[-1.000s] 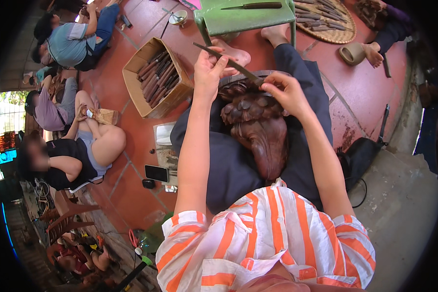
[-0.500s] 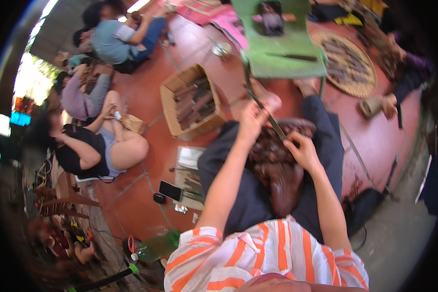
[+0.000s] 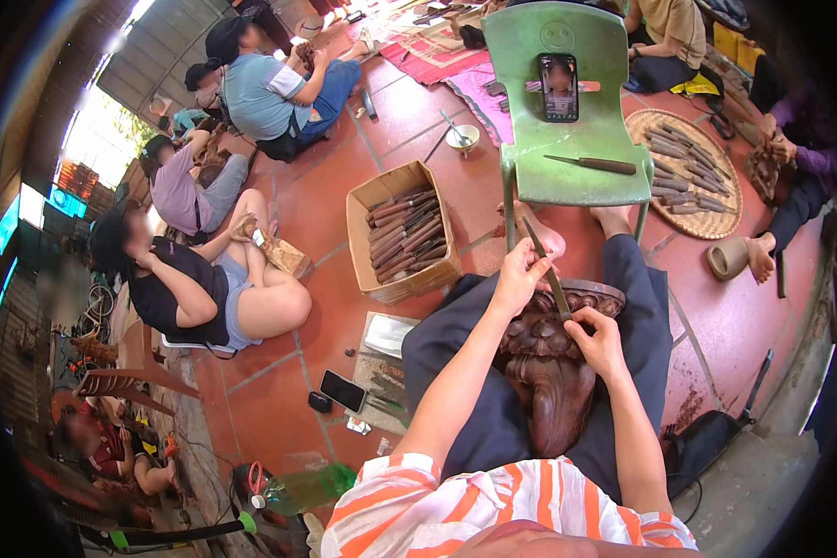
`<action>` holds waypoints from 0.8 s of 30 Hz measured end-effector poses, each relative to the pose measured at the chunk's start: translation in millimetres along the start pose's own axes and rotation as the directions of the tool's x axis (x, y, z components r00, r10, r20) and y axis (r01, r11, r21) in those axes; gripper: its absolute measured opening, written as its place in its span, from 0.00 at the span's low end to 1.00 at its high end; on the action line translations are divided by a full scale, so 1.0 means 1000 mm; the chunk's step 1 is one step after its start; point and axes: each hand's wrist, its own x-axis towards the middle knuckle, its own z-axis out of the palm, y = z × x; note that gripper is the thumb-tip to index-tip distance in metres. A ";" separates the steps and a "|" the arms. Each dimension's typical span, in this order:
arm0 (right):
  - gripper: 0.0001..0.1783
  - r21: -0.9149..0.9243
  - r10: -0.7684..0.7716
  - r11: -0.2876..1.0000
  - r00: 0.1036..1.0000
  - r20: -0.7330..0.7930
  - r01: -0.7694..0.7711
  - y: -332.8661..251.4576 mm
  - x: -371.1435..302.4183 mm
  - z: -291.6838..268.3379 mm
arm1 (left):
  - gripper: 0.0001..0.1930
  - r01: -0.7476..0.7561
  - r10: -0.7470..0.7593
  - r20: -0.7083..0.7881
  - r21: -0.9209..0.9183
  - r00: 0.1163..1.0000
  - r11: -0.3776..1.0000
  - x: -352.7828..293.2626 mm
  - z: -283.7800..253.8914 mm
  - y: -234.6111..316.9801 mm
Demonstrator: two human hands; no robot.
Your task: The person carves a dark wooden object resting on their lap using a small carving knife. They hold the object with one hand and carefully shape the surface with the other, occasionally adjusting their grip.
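A long, thin metal file (image 3: 557,290) runs slantwise between my two hands. My left hand (image 3: 521,277) pinches it near its far end, and my right hand (image 3: 598,342) grips its near end between thumb and fingers. Below the file, a dark brown carved wooden leg (image 3: 556,400) stands between my thighs, with scrolled relief around its wide top and a smooth, curved lower part. My hands hide some of the carving. Whether the file touches the wood, I cannot tell.
Ahead stands a green plastic chair (image 3: 567,172) bearing a phone (image 3: 558,88) and a knife-like tool (image 3: 593,165). A cardboard box (image 3: 409,286) of wooden-handled tools is at left, a woven tray (image 3: 716,219) of tools at right. Co-workers sit around; a phone (image 3: 343,391) lies on the floor.
The whole view has shifted, so the scene sits lower and farther right and looks sharper. Both hands keep hold of the file above the carved leg, in much the same pose.
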 end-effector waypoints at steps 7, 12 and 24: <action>0.11 -0.052 0.092 0.994 0.995 -0.040 -0.094 -0.005 0.007 0.003 | 0.05 -0.015 0.014 0.059 0.026 0.998 1.000 0.014 0.008 0.010; 0.12 -0.043 -0.022 0.999 0.999 0.027 0.023 -0.005 0.003 -0.003 | 0.06 0.042 -0.044 0.053 0.034 0.998 0.999 0.007 0.005 0.008; 0.12 -0.093 -0.029 0.995 0.998 -0.047 0.025 -0.008 0.002 0.000 | 0.07 0.068 -0.069 0.034 0.013 0.997 0.998 0.009 0.005 0.007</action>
